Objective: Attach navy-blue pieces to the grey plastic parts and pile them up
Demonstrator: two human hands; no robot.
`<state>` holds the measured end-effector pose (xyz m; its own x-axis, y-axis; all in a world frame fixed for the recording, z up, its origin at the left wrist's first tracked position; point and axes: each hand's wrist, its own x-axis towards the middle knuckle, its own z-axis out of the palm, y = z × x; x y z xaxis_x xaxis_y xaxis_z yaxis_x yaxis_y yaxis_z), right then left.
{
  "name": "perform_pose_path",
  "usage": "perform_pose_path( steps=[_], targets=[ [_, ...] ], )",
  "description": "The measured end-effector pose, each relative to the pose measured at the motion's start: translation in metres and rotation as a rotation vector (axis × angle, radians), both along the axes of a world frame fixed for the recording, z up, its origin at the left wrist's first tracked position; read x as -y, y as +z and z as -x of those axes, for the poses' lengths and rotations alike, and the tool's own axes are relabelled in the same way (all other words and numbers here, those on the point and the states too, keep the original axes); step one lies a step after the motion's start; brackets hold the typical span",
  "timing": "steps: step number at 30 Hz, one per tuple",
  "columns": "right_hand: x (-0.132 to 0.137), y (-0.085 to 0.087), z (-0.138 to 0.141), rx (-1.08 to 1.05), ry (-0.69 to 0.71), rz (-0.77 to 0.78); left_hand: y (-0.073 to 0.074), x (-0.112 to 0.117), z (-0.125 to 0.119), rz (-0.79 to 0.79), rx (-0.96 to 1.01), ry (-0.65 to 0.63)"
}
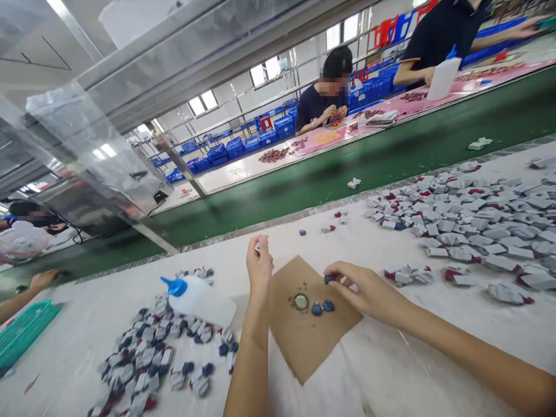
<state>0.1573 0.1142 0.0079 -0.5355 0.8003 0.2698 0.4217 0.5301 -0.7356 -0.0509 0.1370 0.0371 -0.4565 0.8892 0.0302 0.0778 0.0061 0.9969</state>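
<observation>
My left hand (259, 263) is raised above a brown cardboard sheet (304, 341), its fingers pinched on a small grey-white piece (257, 245). My right hand (362, 289) rests at the sheet's right edge, fingertips closed on a small dark blue cap (328, 279). On the cardboard lie a round glue puddle (300, 301) and two blue caps (322, 307). A glue bottle with a blue nozzle (197, 298) lies on its side to the left of my left forearm.
A heap of grey-and-red pieces (478, 226) covers the right of the white table. A pile with blue caps (152, 353) lies at left. A green conveyor belt (347, 162) runs behind. A teal tray (24, 330) and another person's hand (41, 281) sit far left; workers sit opposite.
</observation>
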Motion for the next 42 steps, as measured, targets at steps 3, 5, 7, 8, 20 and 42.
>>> perform_pose_path(
  steps=[3, 5, 7, 8, 20, 42],
  targets=[
    [0.008, 0.005, 0.026, 0.086, 0.095, -0.056, 0.000, 0.067, -0.005, 0.099, 0.210, -0.132],
    [0.011, 0.003, 0.041, 0.129, 0.097, -0.106, 0.000, 0.102, -0.004, 0.135, 0.318, -0.172],
    [0.014, -0.001, 0.052, 0.158, 0.100, -0.132, -0.001, 0.128, -0.001, 0.148, 0.386, -0.175],
    [0.015, -0.004, 0.056, 0.168, 0.100, -0.139, -0.002, 0.138, 0.001, 0.147, 0.409, -0.167],
    [0.033, 0.021, 0.063, 0.133, 0.049, -0.101, -0.029, 0.171, 0.012, 0.024, 0.579, -0.009],
    [0.100, 0.074, 0.077, -0.125, 0.270, -0.210, -0.002, 0.190, 0.001, -0.146, 0.451, 0.026]
  ],
)
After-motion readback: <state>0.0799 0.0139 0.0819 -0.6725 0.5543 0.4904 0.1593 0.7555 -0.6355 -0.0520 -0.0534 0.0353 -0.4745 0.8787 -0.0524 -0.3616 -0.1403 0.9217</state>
